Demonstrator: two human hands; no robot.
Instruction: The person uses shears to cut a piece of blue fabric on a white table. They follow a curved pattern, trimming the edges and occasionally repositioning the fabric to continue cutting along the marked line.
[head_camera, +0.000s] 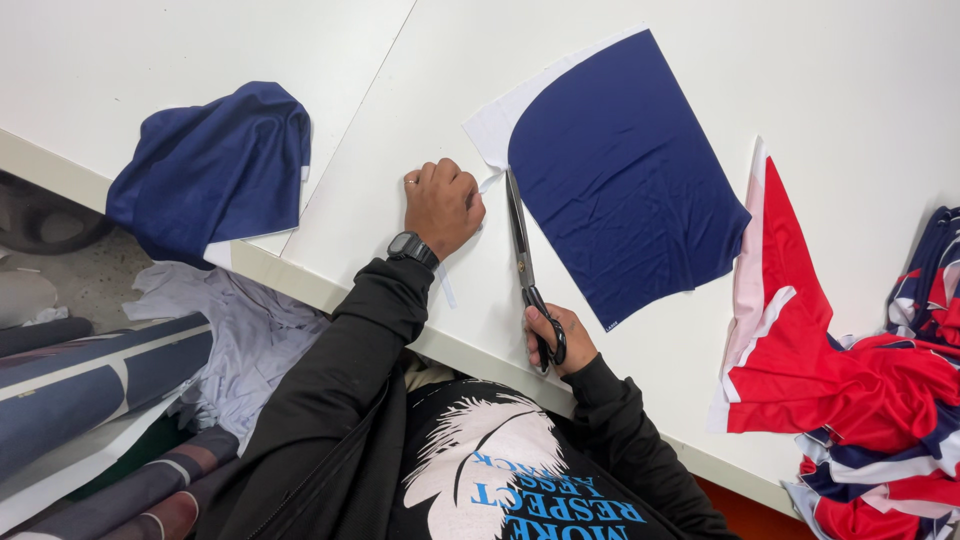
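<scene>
A navy blue fabric panel (620, 170) with a white border at its upper left lies flat on the white table (820, 70). My right hand (556, 340) grips the black handles of long scissors (521, 240), whose blades run along the panel's left edge. My left hand (443, 203), with a black watch and a ring, is closed on a thin white strip (490, 181) trimmed off the panel's corner. Both arms wear black sleeves.
A crumpled navy cloth (215, 165) hangs over the table's left edge. Red, white and navy fabric pieces (850, 390) pile at the right. Below the table lie pale fabric scraps (235, 340) and rolled cloth (90, 390).
</scene>
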